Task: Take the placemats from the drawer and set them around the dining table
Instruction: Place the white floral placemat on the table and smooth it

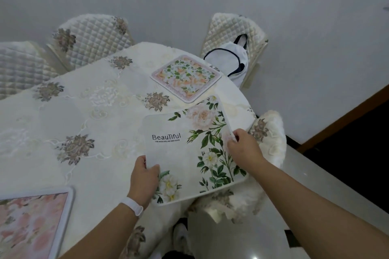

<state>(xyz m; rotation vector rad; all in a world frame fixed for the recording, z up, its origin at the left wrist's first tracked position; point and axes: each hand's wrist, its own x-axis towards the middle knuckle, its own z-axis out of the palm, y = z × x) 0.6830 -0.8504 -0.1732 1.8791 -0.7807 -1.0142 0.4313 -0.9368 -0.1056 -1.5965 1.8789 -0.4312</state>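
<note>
Both hands, left hand (144, 176) and right hand (244, 149), are gripping the white floral placemat (189, 153), lowering it onto the table (94, 111) edge; next: square it, let go.

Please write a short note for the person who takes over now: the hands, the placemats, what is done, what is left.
Left hand and right hand both grip the white "Beautiful" placemat with green leaves, held over the round table's embroidered cream cloth at its near right edge.
Done: orange-and-green floral placemat lies at the far side; pink floral placemat lies at the near left.
Left: lay the held mat flat. No drawer or further mats in view.
</note>
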